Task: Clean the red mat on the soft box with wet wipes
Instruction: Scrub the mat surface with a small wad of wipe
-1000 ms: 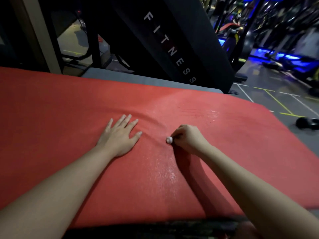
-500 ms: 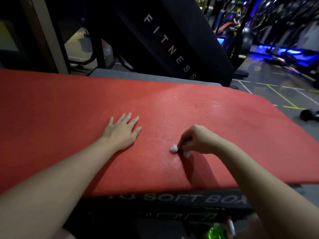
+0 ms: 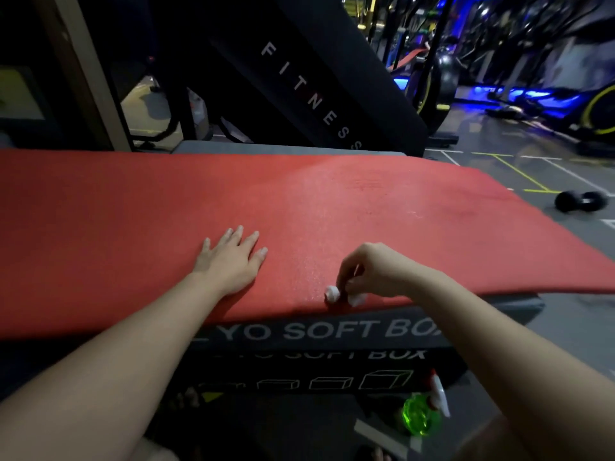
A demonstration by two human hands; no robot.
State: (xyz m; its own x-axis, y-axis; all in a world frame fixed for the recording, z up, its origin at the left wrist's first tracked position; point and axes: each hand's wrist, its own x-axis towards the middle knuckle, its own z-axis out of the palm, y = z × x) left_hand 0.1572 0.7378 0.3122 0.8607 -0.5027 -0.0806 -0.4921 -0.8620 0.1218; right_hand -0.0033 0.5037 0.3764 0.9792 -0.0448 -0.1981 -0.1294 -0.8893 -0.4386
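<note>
Red textured mat (image 3: 332, 201) spans mid-frame on the grey soft box (image 3: 299, 331). Left hand (image 3: 233, 261) flat, pinning it. Right hand (image 3: 376, 271) pinches a balled white wet wipe (image 3: 332, 292) at the near edge, lower centre. Mid-wipe; next stroke probably needs an unwiped strip.

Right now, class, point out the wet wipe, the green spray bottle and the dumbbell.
wet wipe (image 3: 332, 292): head view, on the white wad's left end.
green spray bottle (image 3: 420, 415): head view, on its green body.
dumbbell (image 3: 580, 201): head view, on its middle, between the heads.
</note>
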